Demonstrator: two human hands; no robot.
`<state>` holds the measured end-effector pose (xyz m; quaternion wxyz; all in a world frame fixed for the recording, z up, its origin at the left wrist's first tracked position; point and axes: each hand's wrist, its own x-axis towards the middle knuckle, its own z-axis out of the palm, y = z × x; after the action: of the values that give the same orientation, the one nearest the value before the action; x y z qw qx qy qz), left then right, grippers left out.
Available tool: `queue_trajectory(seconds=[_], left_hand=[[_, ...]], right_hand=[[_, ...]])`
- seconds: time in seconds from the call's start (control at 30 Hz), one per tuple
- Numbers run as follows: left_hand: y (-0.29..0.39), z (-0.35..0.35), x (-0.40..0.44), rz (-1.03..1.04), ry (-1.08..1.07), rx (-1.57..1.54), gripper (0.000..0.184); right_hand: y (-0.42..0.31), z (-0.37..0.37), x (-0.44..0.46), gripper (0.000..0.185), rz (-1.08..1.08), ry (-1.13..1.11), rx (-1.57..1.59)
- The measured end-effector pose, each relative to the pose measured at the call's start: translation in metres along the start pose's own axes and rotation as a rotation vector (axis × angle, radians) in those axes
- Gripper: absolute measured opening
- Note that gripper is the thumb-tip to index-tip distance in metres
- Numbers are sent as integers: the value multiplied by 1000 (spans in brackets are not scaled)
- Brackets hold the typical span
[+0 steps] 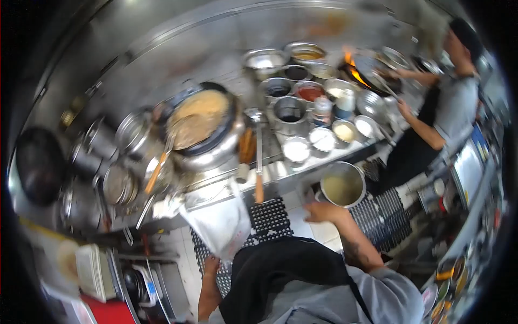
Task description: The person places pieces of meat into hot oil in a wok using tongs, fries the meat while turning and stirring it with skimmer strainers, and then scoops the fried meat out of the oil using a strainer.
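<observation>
From the apron [270, 264], at 9 o'clock, the left hand [211, 264] is by the lower end of one white cloth or bag [218, 224]; blur hides whether its fingers grip it. The cloth or bag hangs at 10, long axis 12 to 6, tapering toward 6. At 1, the right hand [326, 213] points to 9, fingers loosely apart, just beside one pot [343, 184], mouth up. Near 12, one ladle's [259, 162] handle points to 6 over the desk's [203, 195] edge.
</observation>
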<state>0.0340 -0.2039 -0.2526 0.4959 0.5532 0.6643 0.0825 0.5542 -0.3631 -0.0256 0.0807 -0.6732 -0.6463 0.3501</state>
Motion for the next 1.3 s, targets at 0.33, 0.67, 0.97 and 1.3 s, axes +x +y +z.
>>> queue_trajectory(seconds=[0.33, 0.67, 0.97, 1.3], left_hand=[[210, -151, -51, 819, 1104, 13, 8], [215, -323, 26, 550, 1052, 486, 51], [73, -413, 128, -41, 146, -662, 16], [125, -402, 112, 258, -176, -1322, 14]], right_hand=[[-7, -54, -35, 42, 288, 239, -96], [-222, -3, 87, 35, -2, 76, -2], [-272, 34, 127, 33, -123, 6, -189], [-409, 46, 205, 35, -418, -170, 13]])
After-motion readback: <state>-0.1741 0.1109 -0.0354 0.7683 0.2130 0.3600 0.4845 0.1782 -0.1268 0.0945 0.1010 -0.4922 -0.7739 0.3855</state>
